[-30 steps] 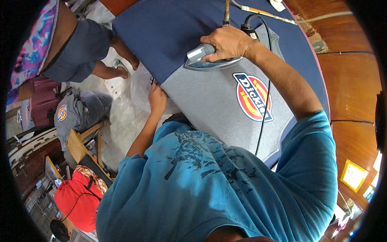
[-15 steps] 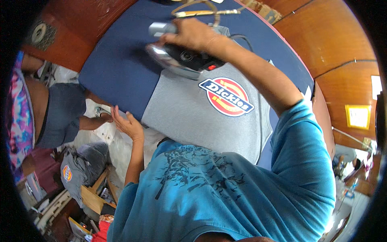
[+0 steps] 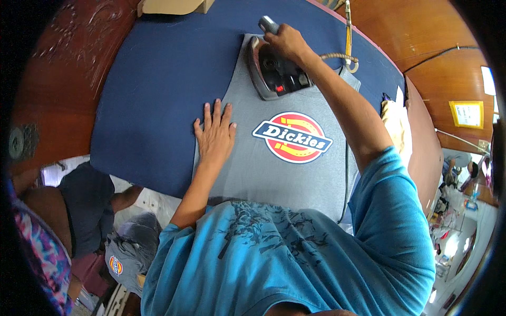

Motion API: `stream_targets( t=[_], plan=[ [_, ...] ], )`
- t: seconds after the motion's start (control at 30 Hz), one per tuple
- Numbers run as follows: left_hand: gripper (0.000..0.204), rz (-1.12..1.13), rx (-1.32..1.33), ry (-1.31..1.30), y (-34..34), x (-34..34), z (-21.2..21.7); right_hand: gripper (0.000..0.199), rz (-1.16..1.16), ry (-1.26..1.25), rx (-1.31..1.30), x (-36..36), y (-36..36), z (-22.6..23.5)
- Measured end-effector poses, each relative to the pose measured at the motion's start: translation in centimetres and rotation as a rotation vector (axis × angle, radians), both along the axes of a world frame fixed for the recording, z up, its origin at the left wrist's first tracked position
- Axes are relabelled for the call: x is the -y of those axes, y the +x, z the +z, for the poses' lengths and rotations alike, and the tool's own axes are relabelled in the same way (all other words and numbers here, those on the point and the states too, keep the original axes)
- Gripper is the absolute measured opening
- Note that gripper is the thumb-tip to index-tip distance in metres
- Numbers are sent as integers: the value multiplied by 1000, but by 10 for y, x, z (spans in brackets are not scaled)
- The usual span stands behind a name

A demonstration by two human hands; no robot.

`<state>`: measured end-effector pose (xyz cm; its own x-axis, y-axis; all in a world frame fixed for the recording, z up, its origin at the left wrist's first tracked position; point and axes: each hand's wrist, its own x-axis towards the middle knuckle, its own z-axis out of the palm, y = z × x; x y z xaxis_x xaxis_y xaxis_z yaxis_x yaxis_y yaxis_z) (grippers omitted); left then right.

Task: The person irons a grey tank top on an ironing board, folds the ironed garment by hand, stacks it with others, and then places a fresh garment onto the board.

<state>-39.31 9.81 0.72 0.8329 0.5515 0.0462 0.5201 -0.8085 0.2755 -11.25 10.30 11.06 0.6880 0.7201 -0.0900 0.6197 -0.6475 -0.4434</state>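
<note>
While the right hand (image 3: 289,43) is gripping the iron (image 3: 270,66) at 12 o'clock from the round print (image 3: 292,138), the left hand (image 3: 215,138) is lying palm down at 9 o'clock, straddling the grey shirt's (image 3: 253,181) edge. The two hands are working well apart. The left one is clamping nothing: its fingers are spreading slightly, probably because a flat palm is steadying loose cloth better than a pinch would. The right one's fingers are curling round the handle, presumably so that the arm is staying clear of the hot metal (whether the whole sole is touching the shirt, I cannot tell). The shirt is lying print side up on the blue table (image 3: 153,100), reaching toward the person at 6 o'clock, likely for easy reach. A black cord (image 3: 346,176) is running down at 4 o'clock, beside the print rather than across it. At 1 o'clock a pale stick (image 3: 348,31) is resting near the table's edge, seemingly out of the iron's way.
</note>
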Motion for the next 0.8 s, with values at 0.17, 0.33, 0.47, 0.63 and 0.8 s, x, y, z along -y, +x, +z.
stream_targets(
  t=[0.17, 0.33, 0.47, 0.63, 0.8],
  plan=[
    [51, -3, -20, -20, 0, -3, 1, 52, -42, 64, 14, -32, 25, -7],
    [51, 10, -63, -53, 1, -3, 4, 52, -37, 42, 16, -31, 24, -4],
    [51, 6, -63, -43, 0, -4, 2, 51, -36, 52, 15, -29, 20, -8],
    [51, 7, -60, -48, 1, -2, 1, 52, -21, 32, 49, -31, 32, -9],
    [50, 34, -47, -109, 4, -4, 3, 40, 302, 510, 378, -27, 55, 15]
  ],
)
